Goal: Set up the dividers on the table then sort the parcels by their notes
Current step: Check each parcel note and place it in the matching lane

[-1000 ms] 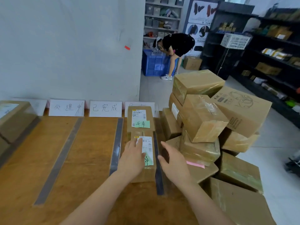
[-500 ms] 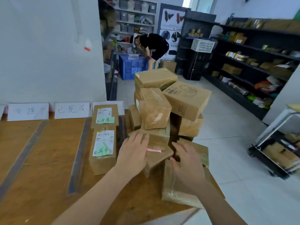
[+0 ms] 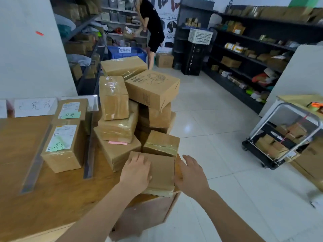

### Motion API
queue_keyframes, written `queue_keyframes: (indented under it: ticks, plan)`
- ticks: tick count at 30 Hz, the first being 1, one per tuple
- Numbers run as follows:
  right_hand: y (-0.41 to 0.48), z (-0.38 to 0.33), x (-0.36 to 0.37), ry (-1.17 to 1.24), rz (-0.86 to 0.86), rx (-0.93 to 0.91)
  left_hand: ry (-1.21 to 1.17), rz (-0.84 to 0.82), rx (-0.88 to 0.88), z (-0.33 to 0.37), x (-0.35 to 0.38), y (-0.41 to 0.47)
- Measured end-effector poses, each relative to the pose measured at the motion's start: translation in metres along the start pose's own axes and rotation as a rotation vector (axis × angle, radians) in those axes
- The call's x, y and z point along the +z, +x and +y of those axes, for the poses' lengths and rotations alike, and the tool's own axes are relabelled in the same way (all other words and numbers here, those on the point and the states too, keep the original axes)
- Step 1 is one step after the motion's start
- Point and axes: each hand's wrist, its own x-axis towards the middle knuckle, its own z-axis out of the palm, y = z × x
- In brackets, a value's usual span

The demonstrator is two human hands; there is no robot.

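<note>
A plain brown parcel (image 3: 162, 173) lies at the table's near right corner, in front of a tall pile of taped parcels (image 3: 113, 98). My left hand (image 3: 136, 172) is pressed on its top left part. Beside its right edge is my right hand (image 3: 190, 175), fingers spread, thumb at the edge. Two parcels with green notes (image 3: 64, 147) (image 3: 72, 109) lie in a lane between two dark divider strips (image 3: 89, 154) (image 3: 35, 163). A pink note (image 3: 118, 142) sticks to a parcel low in the pile. A white sign card (image 3: 35, 106) stands at the table's back.
The wooden table (image 3: 43, 198) ends just right of the pile. A metal cart (image 3: 283, 137) loaded with parcels stands on the tiled floor at the right. Dark shelves (image 3: 253, 49) line the right wall. A person (image 3: 152, 23) stands at the far shelves.
My view has swung right. Both hands left the green-note parcel in the lane and moved to the plain parcel at the table's near right corner.
</note>
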Motion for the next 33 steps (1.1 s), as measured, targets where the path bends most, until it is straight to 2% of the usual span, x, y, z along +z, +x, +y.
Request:
queue_keyframes:
  ticks: [5, 7, 10, 16, 19, 21, 23, 25, 27, 30, 33]
  plan:
    - [0.008, 0.011, 0.025, 0.135, -0.099, 0.006, 0.009, -0.253, -0.013, -0.006, 0.018, 0.010]
    - [0.013, 0.010, 0.037, 0.169, -0.164, 0.033, 0.025, -0.289, 0.004, -0.012, 0.023, 0.015]
    - [0.018, 0.010, 0.053, 0.345, -0.208, 0.109, -0.048, -0.305, 0.019, -0.019, 0.027, 0.021]
    - [0.019, 0.020, 0.061, 0.782, -0.061, 0.230, -0.110, -0.225, 0.081, -0.030, 0.027, 0.027]
    - [0.020, 0.021, 0.054, 0.997, 0.042, 0.292, -0.215, -0.207, 0.077, -0.035, 0.017, 0.029]
    - [0.022, 0.018, 0.042, 1.186, 0.106, 0.320, -0.398, -0.211, 0.021, -0.040, 0.006, 0.029]
    - [0.025, 0.015, 0.027, 1.307, 0.092, 0.306, -0.647, -0.242, -0.083, -0.046, 0.000, 0.027]
    - [0.028, 0.016, 0.019, 1.383, -0.029, 0.245, -0.904, -0.330, -0.229, -0.047, -0.002, 0.023]
    - [0.032, 0.019, 0.018, 1.378, -0.183, 0.190, -1.048, -0.361, -0.367, -0.046, 0.002, 0.020]
    - [0.036, 0.026, 0.027, 1.280, -0.277, 0.164, -1.018, -0.391, -0.502, -0.041, 0.009, 0.018]
    - [0.040, 0.030, 0.042, 1.155, -0.176, 0.216, -0.875, -0.435, -0.525, -0.035, 0.016, 0.016]
